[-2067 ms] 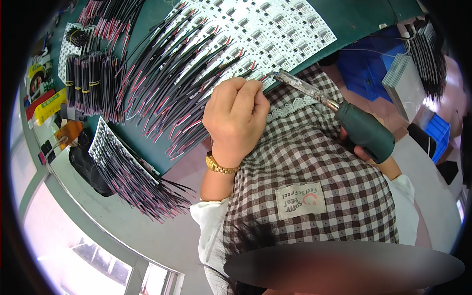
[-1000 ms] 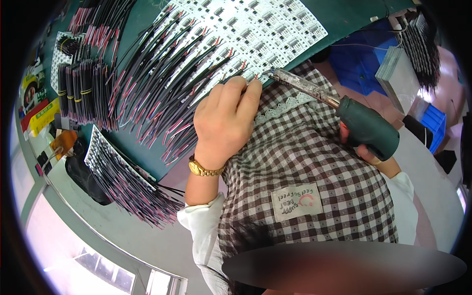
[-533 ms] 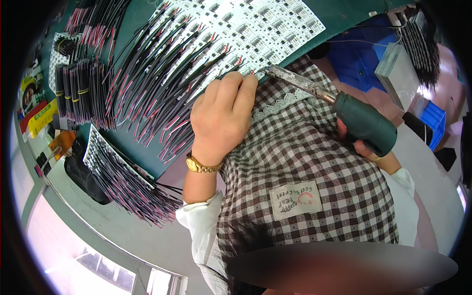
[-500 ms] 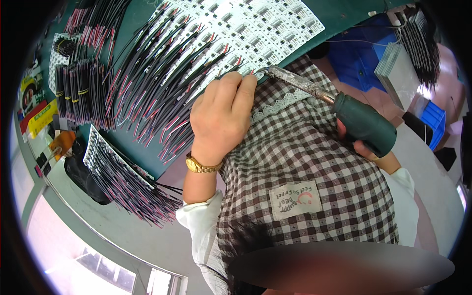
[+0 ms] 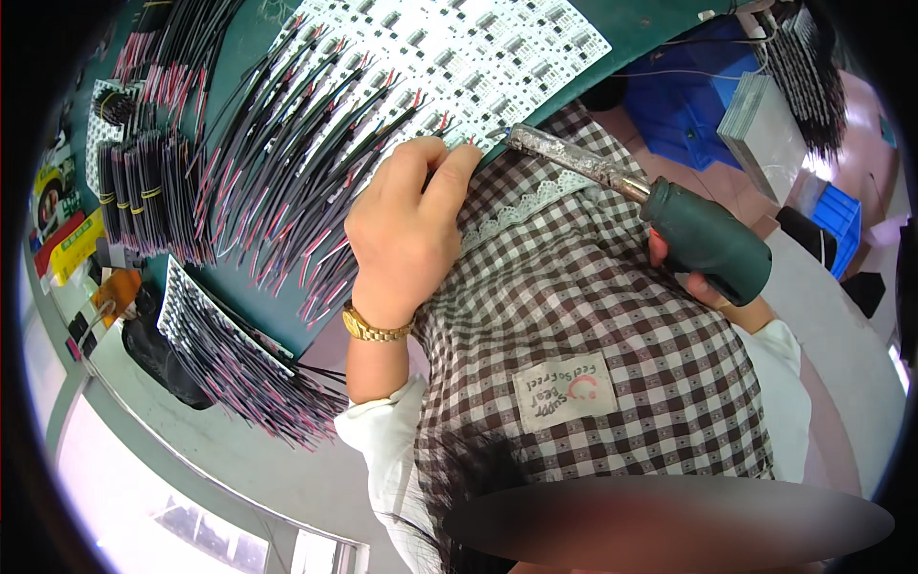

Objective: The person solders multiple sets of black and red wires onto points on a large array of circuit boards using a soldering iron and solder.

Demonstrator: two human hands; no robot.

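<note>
My left hand, a gold watch at its wrist, rests at the near edge of a white circuit board sheet. Its fingers are bent and pinched on a thin wire whose end pokes out past the fingertips; the rest is hidden under the hand. My right hand grips the dark green handle of a soldering iron, mostly hidden behind it. The iron's metal tip points left, close to the board's edge and the wire end. Rows of black and red wires trail left from the board.
Tied wire bundles lie on the green table at left. Below them is another wired board. Right of my checked apron are blue bins, stacked pale panels and a hanging cable.
The whole view has shifted slightly, so the board and both hands sit a little further left. The left fingers stay pinched, and the iron's tip remains near the board's edge.
</note>
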